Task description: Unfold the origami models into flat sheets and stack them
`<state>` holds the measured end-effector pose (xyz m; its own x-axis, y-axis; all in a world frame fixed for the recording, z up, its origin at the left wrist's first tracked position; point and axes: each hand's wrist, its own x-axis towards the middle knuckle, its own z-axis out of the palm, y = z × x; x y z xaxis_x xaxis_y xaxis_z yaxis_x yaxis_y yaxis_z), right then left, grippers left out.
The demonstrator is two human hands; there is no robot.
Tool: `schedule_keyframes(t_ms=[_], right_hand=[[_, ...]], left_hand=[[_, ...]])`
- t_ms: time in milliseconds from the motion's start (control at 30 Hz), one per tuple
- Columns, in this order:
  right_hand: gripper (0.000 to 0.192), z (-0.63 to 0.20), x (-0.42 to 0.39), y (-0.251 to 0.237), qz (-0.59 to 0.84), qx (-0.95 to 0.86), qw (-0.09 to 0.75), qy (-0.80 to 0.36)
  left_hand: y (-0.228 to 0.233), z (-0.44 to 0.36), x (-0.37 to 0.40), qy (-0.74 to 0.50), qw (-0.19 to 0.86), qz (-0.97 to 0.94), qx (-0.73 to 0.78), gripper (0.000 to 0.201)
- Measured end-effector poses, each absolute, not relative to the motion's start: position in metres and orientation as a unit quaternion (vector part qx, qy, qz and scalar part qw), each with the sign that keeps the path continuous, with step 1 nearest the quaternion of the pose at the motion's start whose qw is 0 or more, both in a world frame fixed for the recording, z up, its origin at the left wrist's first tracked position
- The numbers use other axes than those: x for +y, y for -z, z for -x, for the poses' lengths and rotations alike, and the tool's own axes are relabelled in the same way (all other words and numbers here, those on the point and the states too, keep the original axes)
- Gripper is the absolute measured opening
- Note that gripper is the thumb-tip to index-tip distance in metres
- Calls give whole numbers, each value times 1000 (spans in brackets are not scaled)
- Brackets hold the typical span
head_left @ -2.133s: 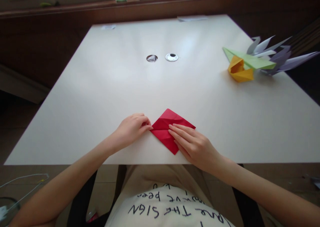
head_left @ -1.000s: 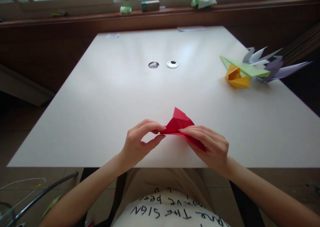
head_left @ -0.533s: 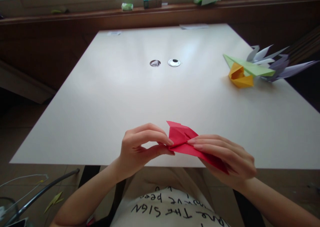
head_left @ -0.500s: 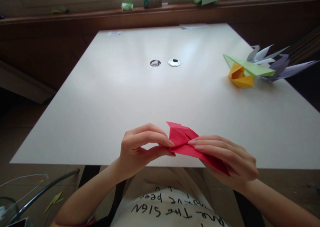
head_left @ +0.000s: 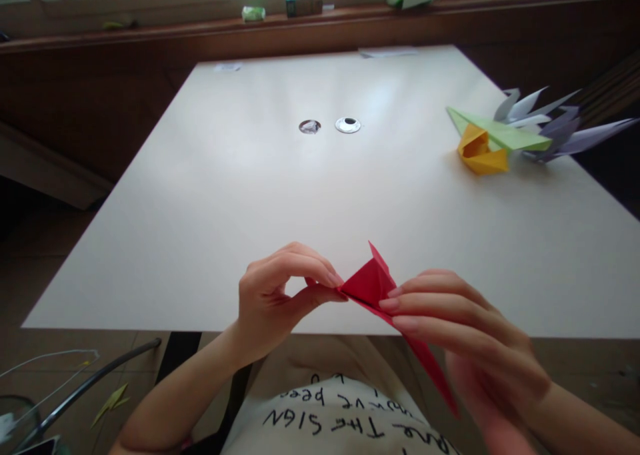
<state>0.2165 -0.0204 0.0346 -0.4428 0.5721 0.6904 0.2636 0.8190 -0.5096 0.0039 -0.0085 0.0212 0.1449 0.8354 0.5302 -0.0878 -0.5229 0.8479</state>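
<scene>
"Where's the red paper (head_left: pixel 366 284)?"
"Held at the counter's (head_left: pixel 200 208) near edge: left hand (head_left: pixel 267 298) pinching 1 tip, right hand (head_left: pixel 485 335) gripping the side."
"Step?"
"Shaping folds, I'd judge; next calls for steady pinches."

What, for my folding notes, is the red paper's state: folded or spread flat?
Folded: the red paper shows overlapping layers, sharp edges and a raised tip.

The garment (head_left: pixel 350 438) worn is pale cream, marked with black handwritten-style lettering (head_left: pixel 296 417) including "THE SIGN". Tan cloth (head_left: pixel 327 361) adjoins its far side. Both forearms (head_left: pixel 187 381) are bare.
</scene>
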Motion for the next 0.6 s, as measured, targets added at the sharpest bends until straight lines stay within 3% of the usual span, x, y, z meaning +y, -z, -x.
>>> schedule_keyframes(t_ms=[100,367,600], right_hand=[[24,-216,-14,-51,282,-805,476,-214],[14,-192,11,-72,300,-837,340,-307],[12,-188,7,-70,292,-848,356,-263]], left_hand=[[-21,-4,-5,-567,449,-633,275,18],[-16,-6,1,-532,505,-631,252,5],[-16,-8,-1,-558,502,-593,291,15]])
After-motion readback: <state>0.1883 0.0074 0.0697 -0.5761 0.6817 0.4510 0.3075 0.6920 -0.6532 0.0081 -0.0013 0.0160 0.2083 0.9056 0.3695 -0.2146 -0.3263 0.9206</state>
